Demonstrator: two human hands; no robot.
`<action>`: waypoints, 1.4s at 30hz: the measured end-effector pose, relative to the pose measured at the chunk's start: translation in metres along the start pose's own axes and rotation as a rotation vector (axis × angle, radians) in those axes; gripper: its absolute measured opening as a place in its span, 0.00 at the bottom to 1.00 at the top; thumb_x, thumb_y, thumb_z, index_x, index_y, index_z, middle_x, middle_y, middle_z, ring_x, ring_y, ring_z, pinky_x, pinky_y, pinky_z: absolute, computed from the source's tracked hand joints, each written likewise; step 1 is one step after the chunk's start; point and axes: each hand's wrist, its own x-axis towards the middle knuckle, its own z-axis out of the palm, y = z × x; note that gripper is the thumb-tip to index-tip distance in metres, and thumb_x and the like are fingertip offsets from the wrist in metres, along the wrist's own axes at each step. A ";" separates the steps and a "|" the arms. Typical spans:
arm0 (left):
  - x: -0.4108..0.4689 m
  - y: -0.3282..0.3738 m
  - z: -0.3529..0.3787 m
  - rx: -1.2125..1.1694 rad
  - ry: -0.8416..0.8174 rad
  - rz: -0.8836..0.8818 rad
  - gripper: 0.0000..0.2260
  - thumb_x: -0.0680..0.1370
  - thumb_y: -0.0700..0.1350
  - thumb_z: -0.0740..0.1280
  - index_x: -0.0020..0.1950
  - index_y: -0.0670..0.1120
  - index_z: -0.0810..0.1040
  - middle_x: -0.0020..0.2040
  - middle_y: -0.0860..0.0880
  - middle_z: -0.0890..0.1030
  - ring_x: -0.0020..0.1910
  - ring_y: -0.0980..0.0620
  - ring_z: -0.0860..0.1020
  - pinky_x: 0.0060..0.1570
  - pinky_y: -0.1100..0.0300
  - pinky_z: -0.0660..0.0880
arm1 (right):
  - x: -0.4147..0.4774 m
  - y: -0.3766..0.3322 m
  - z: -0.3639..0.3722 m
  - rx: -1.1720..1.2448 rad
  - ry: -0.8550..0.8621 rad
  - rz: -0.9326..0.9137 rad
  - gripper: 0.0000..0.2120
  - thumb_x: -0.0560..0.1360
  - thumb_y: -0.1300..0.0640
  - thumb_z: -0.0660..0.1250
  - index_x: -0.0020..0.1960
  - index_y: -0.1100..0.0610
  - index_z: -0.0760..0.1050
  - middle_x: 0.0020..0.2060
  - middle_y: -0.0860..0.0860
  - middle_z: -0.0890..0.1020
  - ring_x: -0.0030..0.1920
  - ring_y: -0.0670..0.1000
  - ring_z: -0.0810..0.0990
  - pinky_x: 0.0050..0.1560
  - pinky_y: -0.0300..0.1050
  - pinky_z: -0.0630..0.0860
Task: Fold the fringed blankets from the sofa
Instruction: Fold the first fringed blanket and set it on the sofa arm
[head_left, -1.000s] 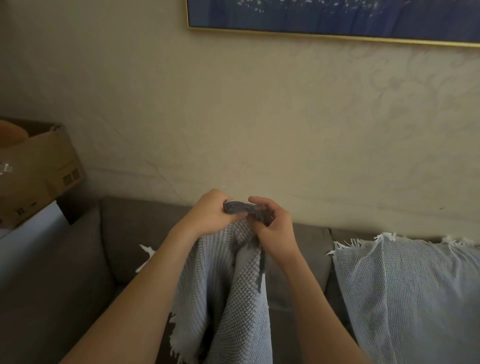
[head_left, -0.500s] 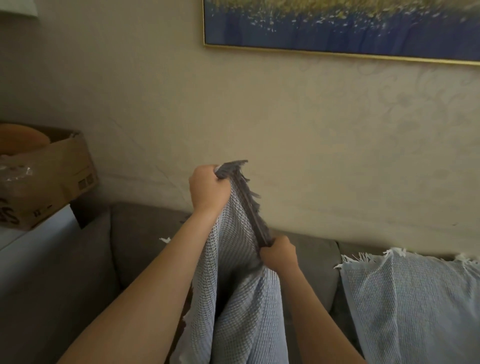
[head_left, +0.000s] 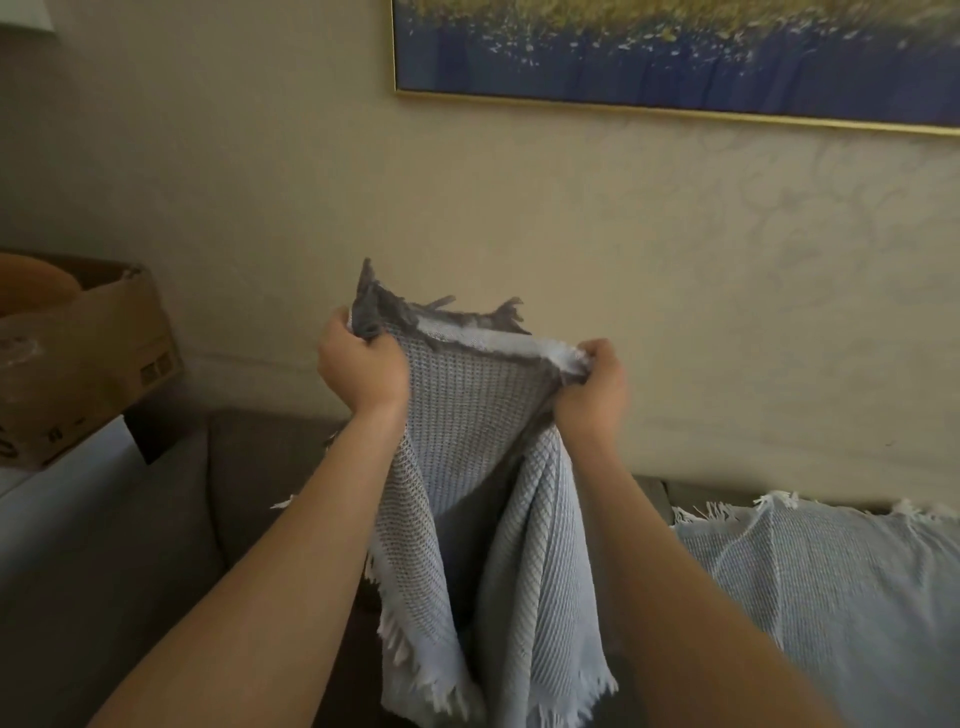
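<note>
Grey waffle-weave blanket (head_left: 467, 415) hangs over the sofa (head_left: 260, 467), its fringed top edge now stretched between the left hand (head_left: 361, 364) and right hand (head_left: 589, 395), each gripping a corner. Half a second earlier the right hand sat lower on the fringe. The edge looks ready for a first fold. A second blanket (head_left: 831, 571) lies draped at right. The box (head_left: 104, 358) at left holds something orange and rounded.

Home living rm — grey fabric sofa (head_left: 249, 467) against a beige patterned wall (head_left: 727, 312), lg gold-framed painting (head_left: 675, 47) hung above it, open cardboard box (head_left: 88, 353) on a white surface (head_left: 78, 483) at left.
</note>
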 end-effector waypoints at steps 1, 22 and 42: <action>0.001 0.003 0.000 -0.014 0.015 0.021 0.08 0.81 0.36 0.64 0.45 0.43 0.80 0.38 0.48 0.78 0.38 0.47 0.77 0.39 0.56 0.69 | 0.004 -0.003 0.001 0.031 0.020 -0.020 0.21 0.68 0.78 0.59 0.51 0.56 0.72 0.40 0.49 0.78 0.41 0.52 0.76 0.37 0.51 0.71; -0.030 -0.024 -0.009 -0.058 -0.379 0.272 0.15 0.76 0.30 0.67 0.52 0.46 0.89 0.39 0.60 0.84 0.37 0.67 0.78 0.38 0.67 0.73 | -0.106 0.063 0.018 0.459 -0.798 0.372 0.18 0.84 0.69 0.55 0.57 0.59 0.84 0.51 0.58 0.88 0.49 0.60 0.89 0.48 0.50 0.84; -0.045 -0.041 -0.042 -0.139 -0.781 0.123 0.23 0.80 0.27 0.63 0.50 0.54 0.87 0.44 0.59 0.87 0.46 0.63 0.83 0.48 0.68 0.78 | -0.117 0.092 0.053 -0.020 -0.615 -0.005 0.15 0.80 0.66 0.63 0.58 0.52 0.83 0.42 0.47 0.88 0.40 0.48 0.85 0.45 0.54 0.84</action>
